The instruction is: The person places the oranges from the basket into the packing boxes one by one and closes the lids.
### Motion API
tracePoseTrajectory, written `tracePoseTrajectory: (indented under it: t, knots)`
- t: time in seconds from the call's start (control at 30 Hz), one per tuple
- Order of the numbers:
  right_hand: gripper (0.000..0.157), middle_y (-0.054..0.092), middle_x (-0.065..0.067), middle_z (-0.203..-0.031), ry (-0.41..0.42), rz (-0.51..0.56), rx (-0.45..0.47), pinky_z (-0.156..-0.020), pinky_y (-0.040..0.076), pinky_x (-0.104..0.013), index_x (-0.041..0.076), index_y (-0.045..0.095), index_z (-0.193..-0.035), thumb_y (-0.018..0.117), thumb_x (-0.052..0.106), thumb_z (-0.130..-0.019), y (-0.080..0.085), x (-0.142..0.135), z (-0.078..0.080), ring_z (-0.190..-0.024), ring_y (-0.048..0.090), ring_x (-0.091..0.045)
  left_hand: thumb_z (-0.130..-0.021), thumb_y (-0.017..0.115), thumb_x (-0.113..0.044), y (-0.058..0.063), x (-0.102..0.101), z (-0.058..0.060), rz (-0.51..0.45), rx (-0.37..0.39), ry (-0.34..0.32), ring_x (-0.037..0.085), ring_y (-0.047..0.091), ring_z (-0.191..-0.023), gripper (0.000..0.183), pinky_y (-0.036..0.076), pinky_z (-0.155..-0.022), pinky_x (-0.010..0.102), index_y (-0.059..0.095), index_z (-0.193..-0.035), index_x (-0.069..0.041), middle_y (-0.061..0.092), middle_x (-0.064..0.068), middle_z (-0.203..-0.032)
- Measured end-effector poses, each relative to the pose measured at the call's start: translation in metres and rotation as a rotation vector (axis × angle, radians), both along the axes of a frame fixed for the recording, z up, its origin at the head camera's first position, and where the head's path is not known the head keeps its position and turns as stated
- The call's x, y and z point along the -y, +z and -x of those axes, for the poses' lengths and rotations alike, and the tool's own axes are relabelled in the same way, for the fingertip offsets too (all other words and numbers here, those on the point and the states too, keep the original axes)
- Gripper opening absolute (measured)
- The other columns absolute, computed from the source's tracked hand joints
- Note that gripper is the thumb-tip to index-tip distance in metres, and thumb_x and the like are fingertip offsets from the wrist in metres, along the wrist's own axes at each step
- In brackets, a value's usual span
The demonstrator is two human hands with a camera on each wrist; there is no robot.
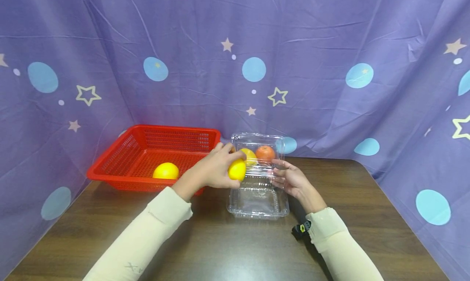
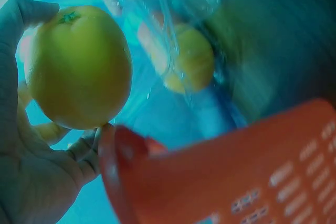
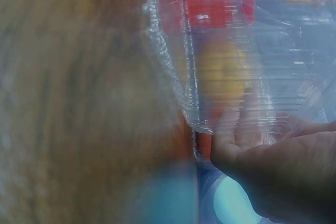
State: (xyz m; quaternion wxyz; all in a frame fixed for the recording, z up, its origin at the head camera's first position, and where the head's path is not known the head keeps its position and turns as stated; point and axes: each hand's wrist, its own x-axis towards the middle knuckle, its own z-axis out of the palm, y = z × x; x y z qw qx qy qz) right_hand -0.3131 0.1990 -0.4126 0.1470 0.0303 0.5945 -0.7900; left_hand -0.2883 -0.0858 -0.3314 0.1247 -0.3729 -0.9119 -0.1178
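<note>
My left hand grips a yellow orange between thumb and fingers, above the near left side of a clear plastic clamshell box. The left wrist view shows this orange with its green stem end upward. The box lies opened out; its far half contains another yellow orange and a reddish-orange fruit. At the box's right side, near the fold, my right hand holds the edge. In the right wrist view, fingers show partly behind the clear plastic.
A red perforated plastic basket stands left of the box, with one yellow orange inside. Its right rim is close under the left wrist. Behind the wooden table hangs a purple curtain with stars and blue ovals.
</note>
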Motion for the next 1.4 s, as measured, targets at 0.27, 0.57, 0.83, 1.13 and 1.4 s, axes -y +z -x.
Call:
tracePoseTrajectory:
  t: [0.27,0.57,0.83,1.13,1.4]
  knots:
    - [0.048,0.064,-0.003,-0.092,0.003,0.022,-0.002,-0.081,0.057,-0.034,0.004,0.045,-0.15,0.047,-0.005,-0.103,-0.002,-0.001,0.0,-0.073,0.067,-0.015,-0.069,0.079,-0.051,-0.017,-0.021,-0.005,0.058,0.062,-0.028,0.021,0.043,-0.102,0.07,0.046,-0.073,0.031,0.06,-0.132,-0.028,0.053,0.002,-0.12]
    - [0.049,0.065,-0.002,-0.094,-0.006,-0.008,-0.014,-0.081,0.056,-0.034,0.003,0.044,-0.151,0.047,-0.004,-0.103,-0.002,-0.002,0.0,-0.072,0.066,-0.014,-0.068,0.081,-0.05,-0.034,-0.038,-0.011,0.139,0.102,-0.055,0.025,0.047,-0.111,0.064,0.049,-0.083,0.038,0.066,-0.125,-0.026,0.055,0.003,-0.122]
    - [0.051,0.064,-0.004,-0.096,0.002,-0.026,-0.026,-0.084,0.056,-0.034,0.003,0.042,-0.152,0.048,-0.004,-0.102,-0.002,-0.005,0.001,-0.075,0.066,-0.014,-0.069,0.083,-0.051,-0.046,-0.045,-0.012,0.212,0.123,-0.018,0.03,0.046,-0.122,0.068,0.049,-0.096,0.046,0.066,-0.131,-0.028,0.055,0.008,-0.133]
    - [0.052,0.069,-0.004,-0.097,0.019,-0.123,-0.084,-0.086,0.058,-0.035,0.0,0.047,-0.15,0.057,-0.004,-0.099,-0.002,-0.01,0.004,-0.076,0.07,-0.013,-0.07,0.083,-0.053,-0.052,-0.047,-0.011,0.235,0.128,0.034,0.037,0.042,-0.133,0.074,0.042,-0.11,0.054,0.065,-0.136,-0.025,0.049,0.012,-0.149]
    - [0.046,0.068,-0.001,-0.088,-0.002,-0.255,-0.159,-0.07,0.057,-0.025,-0.009,0.053,-0.14,0.064,-0.004,-0.095,0.0,-0.016,0.006,-0.075,0.065,-0.01,-0.067,0.085,-0.055,-0.057,-0.05,-0.009,0.237,0.093,0.052,0.036,0.045,-0.128,0.074,0.044,-0.107,0.052,0.066,-0.132,-0.026,0.053,0.012,-0.143]
